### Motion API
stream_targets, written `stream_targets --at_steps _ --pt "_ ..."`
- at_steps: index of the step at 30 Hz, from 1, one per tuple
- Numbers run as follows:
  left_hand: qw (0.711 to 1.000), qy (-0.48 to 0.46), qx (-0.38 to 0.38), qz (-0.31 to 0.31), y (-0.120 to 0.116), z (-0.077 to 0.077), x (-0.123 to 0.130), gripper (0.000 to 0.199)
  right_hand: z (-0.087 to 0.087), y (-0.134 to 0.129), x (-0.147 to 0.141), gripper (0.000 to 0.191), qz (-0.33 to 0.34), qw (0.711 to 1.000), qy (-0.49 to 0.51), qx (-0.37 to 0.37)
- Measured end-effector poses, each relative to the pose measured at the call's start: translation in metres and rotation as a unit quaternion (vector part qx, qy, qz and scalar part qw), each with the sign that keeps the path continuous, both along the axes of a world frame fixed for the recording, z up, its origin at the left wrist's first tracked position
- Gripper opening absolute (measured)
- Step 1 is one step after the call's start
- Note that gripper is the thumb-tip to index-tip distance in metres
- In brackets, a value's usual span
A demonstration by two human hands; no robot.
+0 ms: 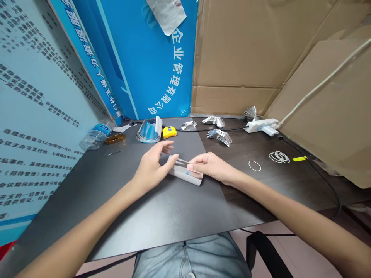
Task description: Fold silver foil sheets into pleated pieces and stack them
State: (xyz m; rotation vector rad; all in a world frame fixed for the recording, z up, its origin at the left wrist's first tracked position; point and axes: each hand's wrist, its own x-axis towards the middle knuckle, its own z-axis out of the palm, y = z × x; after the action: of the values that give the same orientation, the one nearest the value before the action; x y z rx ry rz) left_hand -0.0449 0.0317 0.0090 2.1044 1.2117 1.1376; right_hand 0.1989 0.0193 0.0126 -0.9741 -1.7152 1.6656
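Observation:
A curled white sheet [185,176] with a printed inner side lies on the grey mat between my hands. My right hand [207,166] is closed in a pinch over its right part, holding a slender grey pointed thing that looks like tweezers [182,160]. My left hand [153,164] hovers at the sheet's left end, fingers apart and thumb at its edge; whether the thumb presses on it I cannot tell. Beyond my hands stand a stack of curled blue-and-white sheets [149,131] and a yellow tape measure [169,132].
Folded silver pieces [219,136] lie at the back, near a white power strip [261,125] with cables. White rubber rings [279,157] are on the right. A plastic bottle [100,134] and brown tape [115,139] lie left. Blue panels and cardboard [237,50] enclose the desk.

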Motion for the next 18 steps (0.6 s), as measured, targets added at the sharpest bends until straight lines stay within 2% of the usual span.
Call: stream_targets --at_steps 1,3,4,6,7,9,12,15,18 --pt "0.997 0.054 0.053 -0.018 0.001 -0.002 -0.003 0.028 -0.001 0.002 0.002 0.031 -0.004 1.000 -0.009 -0.019" --pt "0.982 0.140 0.112 -0.065 0.004 -0.005 -0.006 0.022 -0.005 0.005 0.005 0.049 -0.008 0.998 -0.027 -0.056" --pt "0.975 0.163 0.122 -0.085 0.004 -0.006 -0.007 0.026 -0.007 0.006 0.006 0.056 -0.005 0.997 -0.036 -0.066" --pt "0.969 0.182 0.124 -0.114 0.004 -0.008 -0.006 0.027 -0.009 0.006 0.007 0.060 -0.001 0.997 -0.063 -0.050" --pt "0.967 0.182 0.121 -0.128 0.003 -0.009 -0.004 0.025 -0.010 0.006 0.007 0.058 -0.004 0.996 -0.085 -0.017" --pt "0.963 0.187 0.108 -0.164 0.001 -0.011 0.000 0.023 -0.011 0.004 0.006 0.053 -0.022 0.985 -0.143 0.094" --pt "0.943 0.230 0.102 -0.219 -0.003 -0.013 0.004 0.029 -0.013 0.002 0.004 0.045 -0.056 0.935 -0.224 0.270" --pt "0.924 0.286 0.114 -0.228 -0.004 -0.015 0.006 0.031 -0.015 0.004 0.006 0.041 -0.068 0.890 -0.277 0.355" --pt "0.922 0.311 0.103 -0.208 -0.006 -0.013 0.007 0.031 -0.015 0.007 0.011 0.038 -0.059 0.866 -0.292 0.402"
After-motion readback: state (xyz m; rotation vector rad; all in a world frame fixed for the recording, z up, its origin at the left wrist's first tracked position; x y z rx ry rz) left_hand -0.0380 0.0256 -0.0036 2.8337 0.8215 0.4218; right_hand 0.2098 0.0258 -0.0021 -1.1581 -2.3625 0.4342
